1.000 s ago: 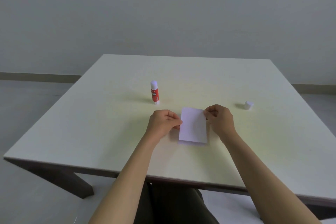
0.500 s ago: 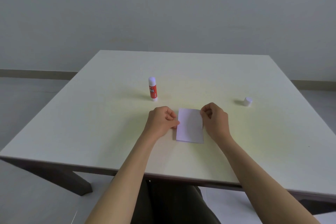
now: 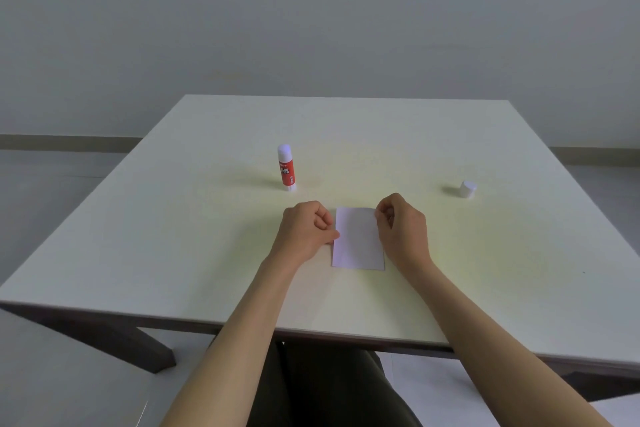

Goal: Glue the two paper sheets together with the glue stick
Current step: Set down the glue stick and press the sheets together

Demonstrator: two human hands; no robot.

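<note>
A small white paper rectangle (image 3: pixel 358 239) lies flat on the table (image 3: pixel 173 236); only one sheet face shows, and a thin grey edge peeks out along its bottom and right side. My left hand (image 3: pixel 306 232) rests curled at its left edge, fingertips touching the paper. My right hand (image 3: pixel 401 229) is curled at the right edge near the top corner, fingers pinched on the paper. The red and white glue stick (image 3: pixel 286 168) stands upright with its cap off, behind my left hand. Its white cap (image 3: pixel 468 188) sits apart at the right.
The table's near edge (image 3: pixel 311 331) runs just below my forearms. Dark table legs (image 3: pixel 138 347) show under the left side. A grey wall stands behind the table.
The lifted top sheet has come down flat onto the lower one. Both hands have drawn in closer to the paper's side edges.
</note>
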